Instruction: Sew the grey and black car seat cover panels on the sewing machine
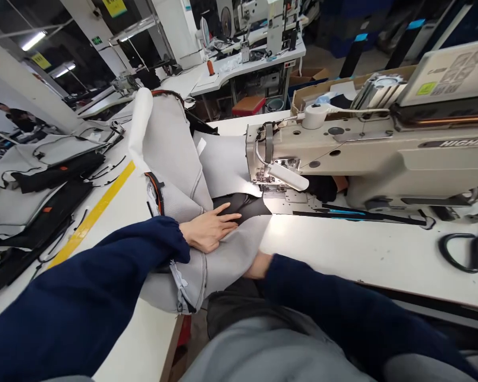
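Head view: left hand point(211, 229) lies palm down on the gray fabric piece point(179, 175), fingers a bit fanned, nothing pinched that I can see. Fingertips reach onto the black panel point(253, 208), which sits just beyond them with gray on both sides. Right hand point(258, 265) is lower and to the right of the left one, mostly behind the near gray edge; only wrist area shows, so can't tell if it's gripping.

Fabric runs under the left hand, up past it and down toward the lap. Sewing machine point(366, 159) is up and right of both hands; fabric edge is at its needle area. Black scissor handles point(462, 252) far right of the right hand on the white tabletop point(322, 244). Yellow strip point(91, 215) left of the left hand.
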The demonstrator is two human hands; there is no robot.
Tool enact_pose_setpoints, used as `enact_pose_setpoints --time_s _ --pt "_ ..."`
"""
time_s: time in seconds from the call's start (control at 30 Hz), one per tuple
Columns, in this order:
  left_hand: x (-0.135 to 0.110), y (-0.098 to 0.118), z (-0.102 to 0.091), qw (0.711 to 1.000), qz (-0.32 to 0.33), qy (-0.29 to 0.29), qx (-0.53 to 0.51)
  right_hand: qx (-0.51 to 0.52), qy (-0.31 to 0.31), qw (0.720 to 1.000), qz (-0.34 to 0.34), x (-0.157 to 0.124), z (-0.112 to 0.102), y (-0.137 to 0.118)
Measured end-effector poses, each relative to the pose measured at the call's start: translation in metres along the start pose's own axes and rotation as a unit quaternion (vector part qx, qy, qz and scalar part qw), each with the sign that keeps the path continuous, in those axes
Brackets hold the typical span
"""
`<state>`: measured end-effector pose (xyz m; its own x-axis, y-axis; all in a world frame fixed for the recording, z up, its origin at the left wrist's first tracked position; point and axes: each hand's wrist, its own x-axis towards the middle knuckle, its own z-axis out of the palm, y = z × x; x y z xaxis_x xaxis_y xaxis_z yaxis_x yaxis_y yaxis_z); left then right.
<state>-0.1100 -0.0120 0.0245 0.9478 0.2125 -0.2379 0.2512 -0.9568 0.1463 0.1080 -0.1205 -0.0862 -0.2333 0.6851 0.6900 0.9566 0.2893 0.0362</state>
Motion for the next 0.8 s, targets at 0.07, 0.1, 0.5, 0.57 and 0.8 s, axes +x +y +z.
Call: enact_pose_setpoints --time_s 0.07,0.1,0.5,0.57,0.8 --pt "0.001 -0.002 0.006 0.999 -0.013 0.019 0.026 0.092 -0.018 0.989 -0.119 0.002 0.004 0.014" --pt "0.003 -0.003 0.009 0.999 -0.017 0.025 0.039 0.133 -0.031 0.979 -0.153 0.004 0.007 0.025" --pt "-0.005 -0.073 0.018 0.974 -0.22 -0.05 0.025 0.173 -0.305 0.919 -0.179 0.064 0.064 0.002" --pt "-0.003 -0.079 0.01 0.973 -0.228 -0.021 -0.031 0.18 -0.302 0.918 -0.184 0.055 0.056 0.005" --pt "0.018 -0.082 -0.001 0.942 -0.3 0.124 0.084 0.208 -0.248 0.941 -0.103 0.032 0.047 0.025"
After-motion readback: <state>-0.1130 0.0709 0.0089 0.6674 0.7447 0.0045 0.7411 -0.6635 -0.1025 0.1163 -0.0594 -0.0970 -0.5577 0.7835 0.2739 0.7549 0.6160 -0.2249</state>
